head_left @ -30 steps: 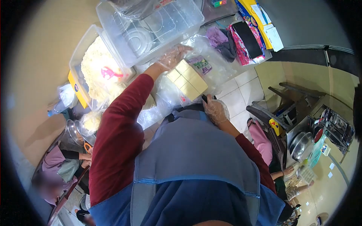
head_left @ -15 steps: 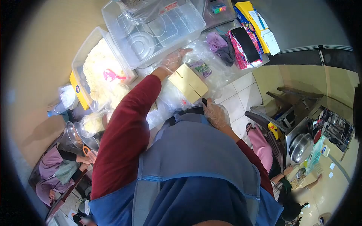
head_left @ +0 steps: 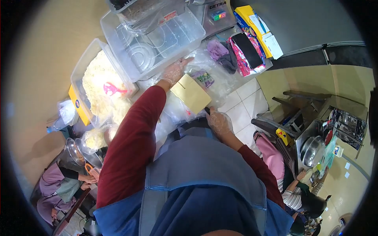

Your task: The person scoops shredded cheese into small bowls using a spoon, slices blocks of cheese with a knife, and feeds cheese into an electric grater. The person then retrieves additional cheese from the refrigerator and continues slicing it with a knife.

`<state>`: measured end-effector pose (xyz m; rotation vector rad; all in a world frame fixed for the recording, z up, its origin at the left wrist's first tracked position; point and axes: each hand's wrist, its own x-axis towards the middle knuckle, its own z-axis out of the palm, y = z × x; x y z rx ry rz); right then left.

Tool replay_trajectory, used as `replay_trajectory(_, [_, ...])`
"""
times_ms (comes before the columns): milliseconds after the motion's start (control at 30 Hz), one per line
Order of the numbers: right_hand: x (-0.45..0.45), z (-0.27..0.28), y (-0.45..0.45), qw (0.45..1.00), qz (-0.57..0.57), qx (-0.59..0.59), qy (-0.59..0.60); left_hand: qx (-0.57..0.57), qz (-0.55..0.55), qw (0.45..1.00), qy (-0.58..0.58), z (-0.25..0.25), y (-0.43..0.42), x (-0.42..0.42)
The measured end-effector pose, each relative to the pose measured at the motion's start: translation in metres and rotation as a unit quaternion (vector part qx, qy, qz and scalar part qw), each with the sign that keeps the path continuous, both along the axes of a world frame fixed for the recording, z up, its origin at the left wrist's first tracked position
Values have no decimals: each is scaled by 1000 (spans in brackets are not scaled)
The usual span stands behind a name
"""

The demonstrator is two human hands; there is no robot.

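A pale yellow block [head_left: 191,94], which looks like cheese, lies on clear plastic sheeting [head_left: 173,112]; a short slit shows near its far left side. My left hand [head_left: 174,72], in a clear plastic glove, is beside the block's far left edge with its fingers stretched out. Whether it touches the block I cannot tell. At the block's near right corner, my gloved right hand [head_left: 220,122] is closed around a black handle [head_left: 208,110], apparently a knife's; the blade cannot be made out. A purple printed packet [head_left: 204,78] lies just beyond the block.
At left stands a clear bin [head_left: 76,76] of pale shreds [head_left: 96,74] with a pink scoop [head_left: 112,89]. A larger clear container [head_left: 173,51] is beyond my left hand. Cloths [head_left: 218,50] and a phone [head_left: 248,49] lie far right. Other people [head_left: 59,181] work on both sides.
The whole view has shifted slightly. The second slit, near the block's close side, no longer shows. My right hand remains at the near corner with the handle; my left hand stays beside the block.
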<state>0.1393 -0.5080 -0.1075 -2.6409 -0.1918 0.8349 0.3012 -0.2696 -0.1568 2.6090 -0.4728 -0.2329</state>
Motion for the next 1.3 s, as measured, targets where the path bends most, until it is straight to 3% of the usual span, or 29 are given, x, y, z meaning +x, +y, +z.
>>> replay_trajectory(233, [-7, -28, -3, 999, -20, 24, -28, 5, -13, 999, -35, 6, 4, 1])
replay_trajectory(333, [-5, -29, -6, 999, -15, 37, 5, -87, -21, 996, 29, 3, 15, -4])
replay_trajectory(400, [-5, -36, -9, 997, -11, 74, -9, -278, 22, 946, 165, -6, 23, -7])
replay_trajectory(433, [-4, -38, -10, 994, -9, 111, -16, -279, 25, 947, 158, 6, 22, -16])
replay_trajectory(500, [-3, -36, -12, 992, -5, 125, -26, -218, 141, 959, 110, 39, 6, -53])
replay_trajectory(533, [-3, -34, -11, 990, -9, 139, -30, -220, 145, 959, 103, 44, -1, -68])
replay_trajectory(600, [-4, -24, -10, 991, -7, 132, -34, -62, 107, 992, -35, 48, -18, -94])
replay_trajectory(633, [-3, -17, -9, 991, -13, 126, -36, -62, 114, 991, -41, 43, -23, -102])
replay_trajectory(700, [-3, -3, -8, 993, 3, 108, -45, -212, 251, 937, -114, 21, -32, -115])
replay_trajectory(867, [-14, 48, -17, 987, 31, 108, -114, -223, 290, 922, -128, 17, -43, -122])
replay_trajectory(933, [-10, 66, -29, 978, 40, 124, -165, -205, 291, 925, -130, 30, -45, -123])
replay_trajectory(1000, [6, 82, -40, 983, 35, 92, -154, 14, 209, 978, -21, 52, -47, -119])
replay_trajectory(1167, [57, 45, -63, 982, 73, -43, -170, -22, 206, 978, 9, 54, -39, -93])
replay_trajectory(1300, [87, 21, -54, 978, 118, 17, -171, -8, 235, 968, 89, 78, -30, -80])
